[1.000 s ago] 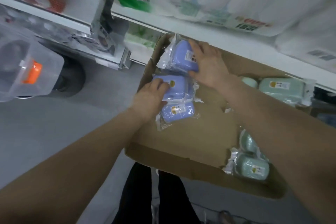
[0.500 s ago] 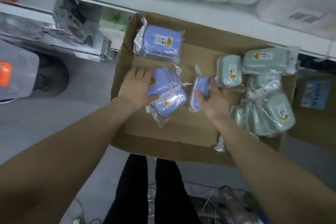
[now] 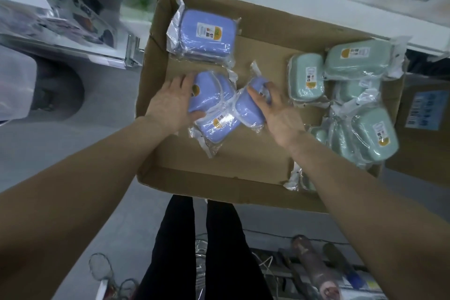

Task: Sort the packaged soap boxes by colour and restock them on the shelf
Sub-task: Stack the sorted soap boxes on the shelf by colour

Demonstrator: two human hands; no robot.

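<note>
Both forearms (image 3: 97, 165) bare; left hand (image 3: 170, 102) and right hand (image 3: 280, 117) ungloved. Legs in slim black trousers (image 3: 175, 251), visible just below the cardboard box (image 3: 219, 185).

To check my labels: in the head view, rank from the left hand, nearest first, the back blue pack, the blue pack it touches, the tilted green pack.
1. Blue pack touched by the left hand, centre.
2. Back blue pack, far-left corner.
3. Tilted green pack, right side.
</note>
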